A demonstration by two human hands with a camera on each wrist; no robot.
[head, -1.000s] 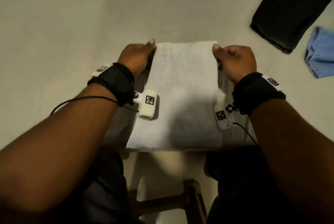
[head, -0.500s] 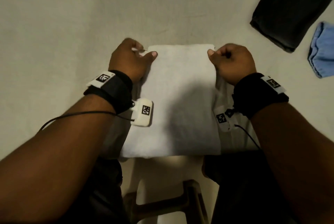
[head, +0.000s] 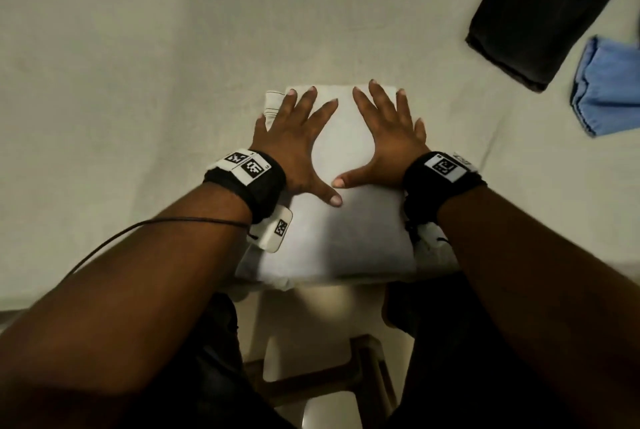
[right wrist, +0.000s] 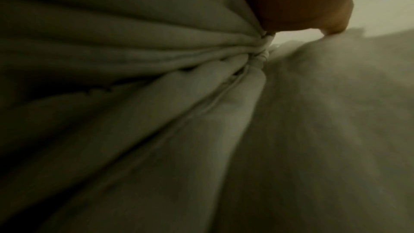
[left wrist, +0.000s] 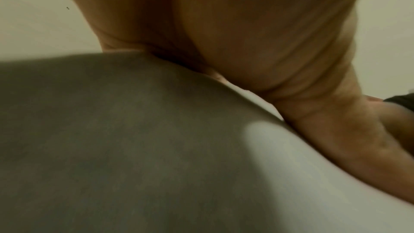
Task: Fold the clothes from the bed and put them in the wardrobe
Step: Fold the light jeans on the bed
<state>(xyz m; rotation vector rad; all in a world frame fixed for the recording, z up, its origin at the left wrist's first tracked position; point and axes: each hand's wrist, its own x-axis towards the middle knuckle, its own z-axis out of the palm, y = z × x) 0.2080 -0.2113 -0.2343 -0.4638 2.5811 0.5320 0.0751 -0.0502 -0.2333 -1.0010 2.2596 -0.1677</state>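
Now both hands lie flat, fingers spread, on the folded white cloth (head: 332, 221) at the bed's (head: 138, 82) near edge: left hand (head: 294, 138), right hand (head: 388, 138). Neither grip holds anything; likely pressing creases flat. Black garment (head: 540, 13) and blue cloth (head: 613, 89) wait well apart, unfolded.

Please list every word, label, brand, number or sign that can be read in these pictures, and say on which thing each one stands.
No words, brands or numbers can be read in any view.
Black-and-white square code markers, no letters: on the left wristband and the small white box under it.
The same kind of marker: on the right wristband.
White garment, black garment, blue garment: no print or readable label shows.
Both wrist views: blurred cloth and skin only.
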